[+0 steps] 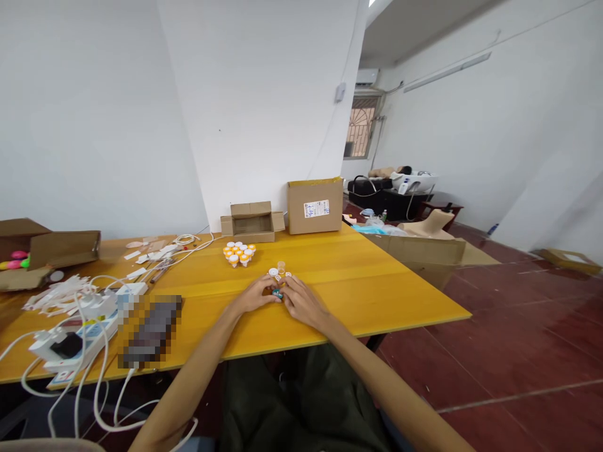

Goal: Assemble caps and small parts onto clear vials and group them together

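Both hands met on the yellow table (358, 282): the left hand (254, 295) and the right hand (301, 302) had their fingers curled around a small blue-green object (277, 293) pinched between them, too small to name. Whether each hand truly gripped it or only touched it could not be told.

Just beyond the fingertips stood a few small pieces: a white cap (272, 272), a clear little vial (281, 266) and another small white piece, near one another. Farther back sat a cluster of vials (239, 252) with orange bodies and white caps, about ten, packed close together.

Two cardboard boxes stood at the far edge. The low box (253, 221) was open with flaps spread, its contents not visible. The tall box (315, 205) was closed and bore a white label (316, 208) with print too small to read.

At the left edge another open box (47, 251) held pink and green balls (16, 259). A white power strip (75, 339) lay nearby among white cables (94, 383) and white scraps.
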Motion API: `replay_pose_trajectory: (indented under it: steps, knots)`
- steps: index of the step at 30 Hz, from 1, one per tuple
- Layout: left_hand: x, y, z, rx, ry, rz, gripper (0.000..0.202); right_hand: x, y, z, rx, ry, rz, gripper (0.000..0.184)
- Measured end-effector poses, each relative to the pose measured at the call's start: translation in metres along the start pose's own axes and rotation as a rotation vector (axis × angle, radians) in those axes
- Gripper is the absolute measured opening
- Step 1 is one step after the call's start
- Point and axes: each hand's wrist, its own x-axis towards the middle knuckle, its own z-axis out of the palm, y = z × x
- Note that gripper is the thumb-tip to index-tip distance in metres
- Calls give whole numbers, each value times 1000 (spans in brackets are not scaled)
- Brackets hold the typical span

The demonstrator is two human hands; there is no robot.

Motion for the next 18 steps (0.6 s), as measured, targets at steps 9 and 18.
replay_pose_trajectory:
  steps: [9, 18]
  knots:
    - [0, 1, 0, -16, -5, -14, 21, 2, -2, -4, -14, -14, 4, 21]
    - [0, 3, 0, -14, -4, -19, 21, 3, 0, -1, -17, -52, 15, 21]
